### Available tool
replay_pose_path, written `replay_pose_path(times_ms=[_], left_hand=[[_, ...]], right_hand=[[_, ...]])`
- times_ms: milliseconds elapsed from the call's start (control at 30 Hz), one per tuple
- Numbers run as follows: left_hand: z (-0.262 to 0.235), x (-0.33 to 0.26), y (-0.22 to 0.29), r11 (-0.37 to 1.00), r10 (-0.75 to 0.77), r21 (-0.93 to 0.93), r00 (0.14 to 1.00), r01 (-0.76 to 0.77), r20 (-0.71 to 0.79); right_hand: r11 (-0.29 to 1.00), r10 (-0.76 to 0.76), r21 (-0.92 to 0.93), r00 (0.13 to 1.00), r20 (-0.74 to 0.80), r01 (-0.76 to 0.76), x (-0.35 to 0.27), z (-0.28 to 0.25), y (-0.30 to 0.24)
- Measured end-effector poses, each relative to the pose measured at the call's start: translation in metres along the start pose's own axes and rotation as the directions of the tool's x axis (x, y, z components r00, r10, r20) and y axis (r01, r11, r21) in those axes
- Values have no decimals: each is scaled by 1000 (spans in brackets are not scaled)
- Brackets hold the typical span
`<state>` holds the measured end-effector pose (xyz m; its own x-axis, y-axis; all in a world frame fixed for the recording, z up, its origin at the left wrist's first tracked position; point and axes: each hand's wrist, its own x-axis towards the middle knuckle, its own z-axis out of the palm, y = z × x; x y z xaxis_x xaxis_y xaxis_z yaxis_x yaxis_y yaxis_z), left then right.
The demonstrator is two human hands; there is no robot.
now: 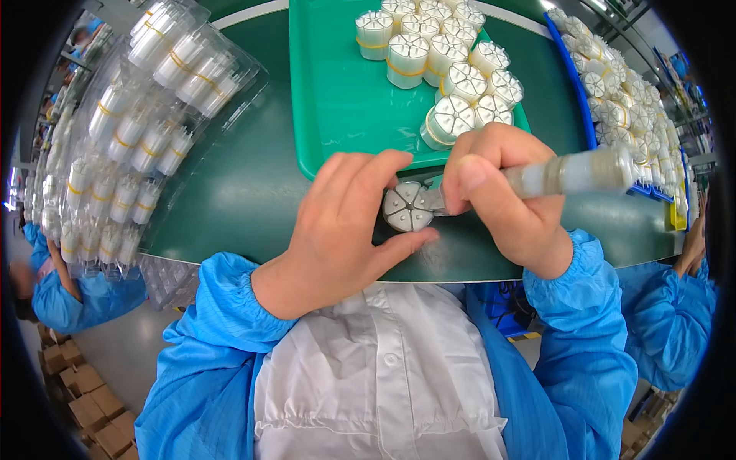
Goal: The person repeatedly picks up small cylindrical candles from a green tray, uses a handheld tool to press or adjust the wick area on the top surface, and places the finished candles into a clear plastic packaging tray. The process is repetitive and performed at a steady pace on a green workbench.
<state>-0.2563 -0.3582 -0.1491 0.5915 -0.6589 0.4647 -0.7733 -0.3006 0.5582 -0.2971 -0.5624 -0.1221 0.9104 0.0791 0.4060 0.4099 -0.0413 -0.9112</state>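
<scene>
Between the thumb and fingers of my left hand (345,211) a short round bundle (408,207) of white wedge-shaped pieces stands on end, its segmented top facing up. My left hand is closed around it near the table's front edge. My right hand (510,188) grips a hand tool (586,172) with a thick, pale, banded handle that points off to the right. The tool's flat, whitish tip meets or nearly meets the right side of the bundle; its exact kind is unclear.
Behind my hands lies a green tray (330,123) with several similar banded bundles (450,119) at its right. Stacked clear plastic trays (126,138) of bundles stand at left. A blue bin (571,80) heaped with bundles is at right. People in blue sleeves (671,322) sit on both sides.
</scene>
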Motion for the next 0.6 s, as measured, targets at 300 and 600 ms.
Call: replay_pose_path(times_ms=[300, 600], left_hand=[[4, -2, -4, 967, 84, -241, 996, -87, -22], [-1, -2, -3, 999, 33, -33, 999, -33, 6]], right_hand=[[997, 52, 54, 998, -24, -51, 2, -2, -14], [993, 61, 107, 998, -34, -57, 3, -1, -10]])
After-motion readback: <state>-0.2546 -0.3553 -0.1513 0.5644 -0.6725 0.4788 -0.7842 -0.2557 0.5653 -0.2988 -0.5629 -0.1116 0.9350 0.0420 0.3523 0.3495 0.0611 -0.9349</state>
